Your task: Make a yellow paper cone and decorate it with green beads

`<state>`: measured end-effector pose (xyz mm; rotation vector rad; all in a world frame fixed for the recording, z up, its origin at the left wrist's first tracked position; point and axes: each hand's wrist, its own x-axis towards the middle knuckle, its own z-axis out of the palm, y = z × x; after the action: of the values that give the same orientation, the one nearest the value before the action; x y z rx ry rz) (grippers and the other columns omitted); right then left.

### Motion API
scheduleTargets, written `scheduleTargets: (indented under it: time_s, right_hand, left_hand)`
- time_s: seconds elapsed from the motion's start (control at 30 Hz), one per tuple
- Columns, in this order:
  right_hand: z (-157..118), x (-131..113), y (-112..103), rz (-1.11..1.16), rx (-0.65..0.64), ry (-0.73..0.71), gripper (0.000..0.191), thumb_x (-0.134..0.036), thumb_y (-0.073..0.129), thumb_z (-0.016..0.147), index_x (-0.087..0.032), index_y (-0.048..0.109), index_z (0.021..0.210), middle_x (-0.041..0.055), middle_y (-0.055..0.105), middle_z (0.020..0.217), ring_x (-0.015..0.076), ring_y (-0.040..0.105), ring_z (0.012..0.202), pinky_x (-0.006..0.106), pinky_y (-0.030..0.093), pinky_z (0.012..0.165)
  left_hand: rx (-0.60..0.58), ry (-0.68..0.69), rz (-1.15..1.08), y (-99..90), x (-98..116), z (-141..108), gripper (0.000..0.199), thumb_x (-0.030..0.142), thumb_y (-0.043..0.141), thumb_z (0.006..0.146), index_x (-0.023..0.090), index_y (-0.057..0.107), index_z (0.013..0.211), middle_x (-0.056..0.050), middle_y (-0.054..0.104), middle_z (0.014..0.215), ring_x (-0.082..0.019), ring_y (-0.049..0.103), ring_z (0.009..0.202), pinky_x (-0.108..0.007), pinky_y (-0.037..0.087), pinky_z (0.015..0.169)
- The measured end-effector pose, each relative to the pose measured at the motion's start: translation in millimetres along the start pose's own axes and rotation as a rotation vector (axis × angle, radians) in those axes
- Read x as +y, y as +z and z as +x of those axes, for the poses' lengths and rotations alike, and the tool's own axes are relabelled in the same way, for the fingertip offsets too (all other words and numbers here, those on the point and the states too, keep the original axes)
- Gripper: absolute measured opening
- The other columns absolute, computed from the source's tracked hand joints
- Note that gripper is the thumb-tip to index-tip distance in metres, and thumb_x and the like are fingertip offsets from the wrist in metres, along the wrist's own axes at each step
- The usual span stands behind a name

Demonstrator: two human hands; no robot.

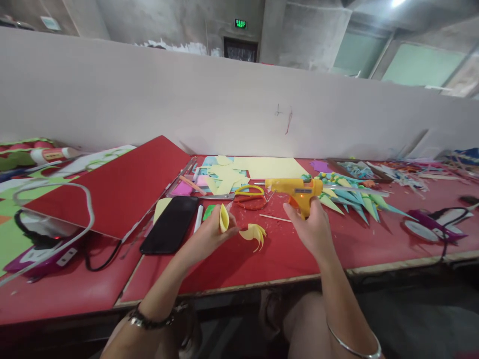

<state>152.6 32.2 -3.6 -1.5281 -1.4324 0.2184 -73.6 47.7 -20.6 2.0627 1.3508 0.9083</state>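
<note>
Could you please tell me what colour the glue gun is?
The glue gun is yellow (head view).

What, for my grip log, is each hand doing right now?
Left hand: closed, holding a curled yellow piece.
Right hand: closed, holding the yellow glue gun.

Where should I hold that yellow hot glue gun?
Probably grip the hot glue gun by its handle, coming from the near side, as the right hand does: the handle drops toward you, while the nozzle points left, away from that hand.

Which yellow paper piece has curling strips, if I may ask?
The fringed piece just right of the left hand; the rolled piece it holds and flat scraps show none.
</note>
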Motion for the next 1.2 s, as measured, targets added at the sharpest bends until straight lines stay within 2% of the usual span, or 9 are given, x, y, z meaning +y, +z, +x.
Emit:
scheduleTargets:
  time_s: [0.07, 0.17, 0.27, 0.43, 0.6, 0.73, 0.9, 1.07, 1.2]
  right_hand:
    - [-2, 2, 1, 0.004, 0.001, 0.002, 0.031, -0.047, 0.058, 0.071, -0.020, 0.051, 0.084, -0.0020, 0.051, 0.062, 0.0167, 0.052, 0.058, 0.030, 0.043, 0.056]
    - [-5, 3, 3, 0.000, 0.021, -0.001, 0.031, -0.047, 0.062, 0.067, -0.020, 0.049, 0.078, -0.0039, 0.048, 0.058, 0.0137, 0.049, 0.051, 0.029, 0.042, 0.051]
    - [-11, -1, 4, -0.028, 0.021, -0.029, 0.031, -0.045, 0.064, 0.065, -0.020, 0.049, 0.074, -0.0049, 0.046, 0.055, 0.0125, 0.046, 0.048, 0.027, 0.040, 0.049]
    - [-23, -13, 6, -0.031, -0.010, -0.095, 0.030, -0.042, 0.067, 0.062, -0.020, 0.047, 0.067, -0.0064, 0.043, 0.051, 0.0109, 0.043, 0.043, 0.024, 0.036, 0.042]
    - [-29, -14, 10, -0.007, -0.046, -0.125, 0.032, -0.045, 0.066, 0.064, -0.020, 0.048, 0.070, -0.0057, 0.045, 0.051, 0.0109, 0.044, 0.042, 0.024, 0.036, 0.040]
    - [-30, -13, 12, -0.027, -0.062, -0.139, 0.031, -0.042, 0.067, 0.064, -0.020, 0.047, 0.068, -0.0071, 0.041, 0.049, 0.0094, 0.040, 0.040, 0.023, 0.035, 0.039]
    - [-29, -16, 15, -0.054, -0.076, -0.130, 0.029, -0.040, 0.068, 0.064, -0.019, 0.049, 0.070, -0.0080, 0.039, 0.048, 0.0088, 0.037, 0.038, 0.022, 0.032, 0.037]
    - [-31, -18, 15, -0.050, -0.124, -0.151, 0.028, -0.040, 0.067, 0.065, -0.018, 0.050, 0.072, -0.0060, 0.043, 0.048, 0.0104, 0.041, 0.039, 0.022, 0.030, 0.037]
    - [-33, -19, 15, -0.006, -0.185, -0.163, 0.022, -0.035, 0.064, 0.068, -0.018, 0.052, 0.075, -0.0043, 0.049, 0.051, 0.0116, 0.046, 0.042, 0.022, 0.033, 0.039]
  left_hand:
    - [-0.027, -0.031, 0.094, -4.4, -1, -1, 0.016, 0.036, 0.055, 0.073, 0.021, 0.051, 0.073, 0.001, 0.056, 0.065, -0.016, 0.053, 0.061, -0.024, 0.038, 0.055]
    - [0.038, -0.106, 0.229, -7.4, -4, -4, 0.016, 0.034, 0.060, 0.067, 0.020, 0.055, 0.061, 0.002, 0.054, 0.051, -0.016, 0.052, 0.052, -0.023, 0.033, 0.049]
    - [0.125, -0.121, 0.151, -8.2, -4, -8, 0.027, 0.040, 0.058, 0.070, 0.018, 0.055, 0.055, 0.003, 0.052, 0.044, -0.012, 0.048, 0.042, -0.021, 0.032, 0.045]
    - [0.245, -0.029, 0.172, -12.4, 2, -15, 0.030, 0.042, 0.061, 0.068, 0.014, 0.058, 0.054, 0.005, 0.048, 0.045, -0.009, 0.042, 0.044, -0.018, 0.030, 0.042]
    - [0.224, -0.010, 0.177, -14.4, 4, -15, 0.027, 0.038, 0.058, 0.071, 0.014, 0.062, 0.060, 0.003, 0.054, 0.050, -0.011, 0.047, 0.049, -0.019, 0.033, 0.044]
    - [0.197, 0.091, 0.149, -13.5, 4, -11, 0.014, 0.029, 0.056, 0.074, 0.016, 0.062, 0.073, 0.001, 0.062, 0.066, -0.013, 0.054, 0.061, -0.020, 0.040, 0.053]
    - [0.201, 0.238, 0.227, -12.8, 5, -8, 0.015, 0.021, 0.052, 0.076, 0.017, 0.051, 0.061, 0.003, 0.054, 0.059, -0.009, 0.047, 0.054, -0.018, 0.036, 0.051]
    - [0.206, 0.294, 0.287, -11.9, 5, -8, 0.013, 0.021, 0.052, 0.075, 0.018, 0.051, 0.062, 0.002, 0.054, 0.061, -0.010, 0.047, 0.055, -0.019, 0.036, 0.051]
    - [0.298, 0.378, 0.416, -13.0, 1, -8, 0.014, 0.021, 0.054, 0.075, 0.018, 0.050, 0.062, 0.000, 0.053, 0.059, -0.013, 0.047, 0.057, -0.022, 0.035, 0.051]
